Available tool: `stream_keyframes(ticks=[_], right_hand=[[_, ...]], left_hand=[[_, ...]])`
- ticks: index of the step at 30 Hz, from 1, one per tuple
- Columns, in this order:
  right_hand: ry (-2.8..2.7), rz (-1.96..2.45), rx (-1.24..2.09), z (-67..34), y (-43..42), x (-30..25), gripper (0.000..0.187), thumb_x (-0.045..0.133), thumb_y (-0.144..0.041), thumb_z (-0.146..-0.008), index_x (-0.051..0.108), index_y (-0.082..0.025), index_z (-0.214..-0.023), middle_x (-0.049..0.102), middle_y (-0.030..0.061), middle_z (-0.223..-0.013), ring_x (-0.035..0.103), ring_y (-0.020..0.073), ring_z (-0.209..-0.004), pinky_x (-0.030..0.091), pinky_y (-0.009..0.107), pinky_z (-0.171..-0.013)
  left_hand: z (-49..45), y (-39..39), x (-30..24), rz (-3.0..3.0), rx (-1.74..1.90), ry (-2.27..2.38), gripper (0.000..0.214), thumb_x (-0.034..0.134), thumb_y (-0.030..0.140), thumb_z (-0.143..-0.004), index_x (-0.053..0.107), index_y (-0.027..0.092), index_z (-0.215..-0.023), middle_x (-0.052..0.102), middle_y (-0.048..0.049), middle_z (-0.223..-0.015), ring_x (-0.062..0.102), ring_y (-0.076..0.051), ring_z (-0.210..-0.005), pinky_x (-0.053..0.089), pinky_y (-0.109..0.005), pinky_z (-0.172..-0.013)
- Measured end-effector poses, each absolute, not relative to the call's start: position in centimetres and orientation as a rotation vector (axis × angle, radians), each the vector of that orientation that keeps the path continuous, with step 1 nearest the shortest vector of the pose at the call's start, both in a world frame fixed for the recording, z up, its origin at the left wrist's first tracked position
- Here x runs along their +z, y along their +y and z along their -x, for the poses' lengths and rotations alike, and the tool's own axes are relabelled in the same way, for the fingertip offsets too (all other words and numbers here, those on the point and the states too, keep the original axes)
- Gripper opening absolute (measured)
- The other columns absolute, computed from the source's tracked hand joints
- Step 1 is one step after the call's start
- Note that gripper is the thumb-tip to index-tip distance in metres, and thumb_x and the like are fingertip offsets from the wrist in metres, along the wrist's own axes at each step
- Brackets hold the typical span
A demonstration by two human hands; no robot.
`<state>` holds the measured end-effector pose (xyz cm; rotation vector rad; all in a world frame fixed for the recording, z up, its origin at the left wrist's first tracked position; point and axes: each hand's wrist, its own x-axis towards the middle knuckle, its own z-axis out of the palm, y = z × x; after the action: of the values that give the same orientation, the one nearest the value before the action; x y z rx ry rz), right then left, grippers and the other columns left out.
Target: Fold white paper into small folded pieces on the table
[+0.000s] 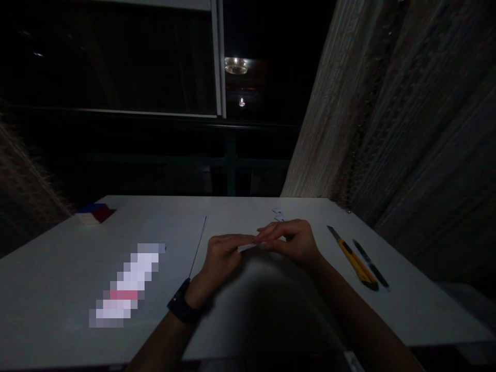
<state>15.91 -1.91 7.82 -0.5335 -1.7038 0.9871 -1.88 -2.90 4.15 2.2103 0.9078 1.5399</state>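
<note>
Both my hands meet over the middle of a white table in dim light. My left hand, with a dark watch on its wrist, has its fingers curled on the left end of a small white strip of paper. My right hand pinches the strip's right end. The strip lies low, just above or on the tabletop; I cannot tell which.
A yellow utility knife and a dark pen lie to the right. A sheet of paper and a blurred object lie to the left. A red-blue block sits far left. Small paper bits lie behind my hands. A curtain hangs right.
</note>
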Motion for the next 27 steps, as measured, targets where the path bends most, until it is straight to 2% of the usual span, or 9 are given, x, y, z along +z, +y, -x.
stream_keyframes(ticks=[3, 6, 9, 12, 15, 19, 22, 27], right_hand=[[-1.674, 0.693, 0.976, -15.7, -1.7, 8.3, 0.011, 0.073, -0.027, -0.062, 0.07, -0.018, -0.067, 0.071, 0.0043, -0.073, 0.066, 0.0169, -0.071, 0.051, 0.029, -0.069], [-1.669, 0.838, 0.981, -15.8, -0.9, 8.2, 0.017, 0.072, -0.03, -0.062, 0.07, -0.016, -0.073, 0.069, 0.0025, -0.07, 0.062, 0.0143, -0.065, 0.047, 0.024, -0.061], [-1.655, 0.936, 1.068, -16.1, 0.2, 7.0, 0.024, 0.071, -0.035, -0.063, 0.065, -0.013, -0.057, 0.059, -0.0009, -0.052, 0.052, 0.01, -0.051, 0.039, 0.022, -0.051], [-1.498, 1.012, 1.238, -16.3, 1.1, 5.4, 0.029, 0.073, -0.038, -0.059, 0.062, -0.012, -0.052, 0.054, -0.0026, -0.047, 0.046, 0.0076, -0.046, 0.034, 0.022, -0.047], [-1.349, 1.044, 1.383, -16.3, 1.4, 4.2, 0.032, 0.075, -0.04, -0.053, 0.06, -0.012, -0.05, 0.052, -0.0028, -0.045, 0.044, 0.007, -0.044, 0.032, 0.021, -0.045], [-1.257, 1.075, 1.445, -16.3, 1.3, 3.4, 0.034, 0.076, -0.042, -0.051, 0.062, -0.012, -0.053, 0.055, -0.0009, -0.048, 0.049, 0.0088, -0.046, 0.035, 0.022, -0.046], [-1.245, 1.101, 1.398, -16.4, 1.2, 3.0, 0.034, 0.077, -0.041, -0.05, 0.061, -0.011, -0.05, 0.052, -0.0022, -0.044, 0.045, 0.0073, -0.042, 0.032, 0.021, -0.044], [-1.236, 1.079, 1.484, -16.3, 1.1, 2.6, 0.033, 0.077, -0.041, -0.05, 0.063, -0.012, -0.055, 0.057, -0.0006, -0.048, 0.05, 0.0091, -0.046, 0.037, 0.023, -0.048]], left_hand=[[1.5, -3.2, 4.6, -1.977, 1.352, 1.141, 0.012, 0.062, 0.024, -0.073, 0.072, 0.018, -0.076, 0.071, -0.0028, -0.071, 0.065, -0.015, -0.063, 0.05, -0.024, -0.06], [1.1, -3.2, 5.2, -1.699, 1.205, 1.228, 0.02, 0.068, 0.033, -0.067, 0.071, 0.014, -0.073, 0.069, -0.003, -0.067, 0.061, -0.015, -0.059, 0.046, -0.023, -0.054], [0.8, -2.7, 5.2, -1.508, 1.068, 1.124, 0.024, 0.071, 0.031, -0.062, 0.07, 0.012, -0.075, 0.068, -0.0039, -0.069, 0.059, -0.014, -0.059, 0.043, -0.023, -0.054], [0.7, -1.9, 4.3, -1.41, 0.949, 1.056, 0.024, 0.073, 0.03, -0.061, 0.068, 0.01, -0.073, 0.064, -0.0031, -0.063, 0.053, -0.011, -0.053, 0.038, -0.022, -0.05], [0.7, -1.1, 2.9, -1.385, 0.865, 1.054, 0.027, 0.071, 0.036, -0.062, 0.064, 0.01, -0.062, 0.055, 0.0004, -0.052, 0.042, -0.007, -0.045, 0.029, -0.02, -0.044], [0.6, -0.7, 1.6, -1.389, 0.893, 1.028, 0.03, 0.07, 0.039, -0.063, 0.063, 0.009, -0.062, 0.051, 0.0015, -0.053, 0.039, -0.007, -0.047, 0.027, -0.02, -0.045], [0.6, -0.7, 1.4, -1.397, 0.847, 1.027, 0.033, 0.07, 0.041, -0.062, 0.062, 0.009, -0.062, 0.05, 0.0021, -0.052, 0.037, -0.007, -0.046, 0.026, -0.021, -0.046], [0.9, -1.1, 1.5, -1.294, 0.844, 0.947, 0.034, 0.071, 0.04, -0.063, 0.066, 0.007, -0.071, 0.059, -0.003, -0.062, 0.048, -0.01, -0.054, 0.035, -0.023, -0.054]])
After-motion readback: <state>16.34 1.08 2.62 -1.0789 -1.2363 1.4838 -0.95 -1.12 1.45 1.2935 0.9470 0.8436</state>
